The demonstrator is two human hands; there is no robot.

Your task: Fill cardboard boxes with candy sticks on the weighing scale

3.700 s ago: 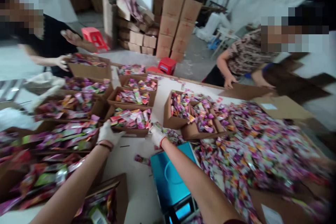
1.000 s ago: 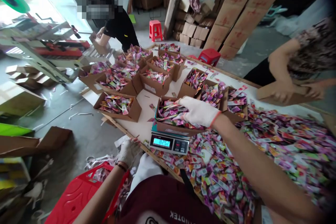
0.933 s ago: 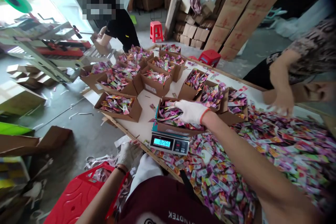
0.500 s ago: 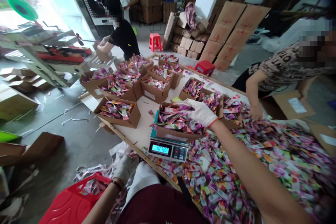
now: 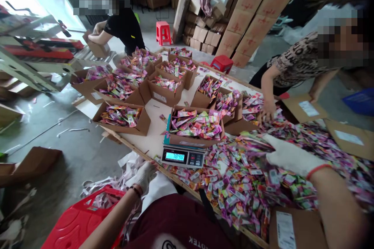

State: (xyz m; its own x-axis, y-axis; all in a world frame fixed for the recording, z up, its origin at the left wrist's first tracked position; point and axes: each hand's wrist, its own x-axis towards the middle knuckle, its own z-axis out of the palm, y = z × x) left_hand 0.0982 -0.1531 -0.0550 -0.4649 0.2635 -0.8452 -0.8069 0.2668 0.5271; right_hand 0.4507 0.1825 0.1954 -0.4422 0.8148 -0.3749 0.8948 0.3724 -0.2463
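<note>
In the head view, a white-topped, wood-edged table (image 5: 156,120) is standing on a grey floor (image 5: 93,148); open brown cardboard boxes (image 5: 168,98) are crowding around a silver-and-teal digital scale (image 5: 184,157). A heap of glossy purple-and-green packets (image 5: 230,190) is lying beside it, a co-worker's hand (image 5: 268,109) reaching in; the white-gloved right hand (image 5: 288,155) is grasping a blurred bunch of packets (image 5: 254,144), while the white-gloved left hand (image 5: 143,175) is resting released near the table edge

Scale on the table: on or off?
On: the scale has a display lit blue with digits, beneath a packet-filled carton.
</note>
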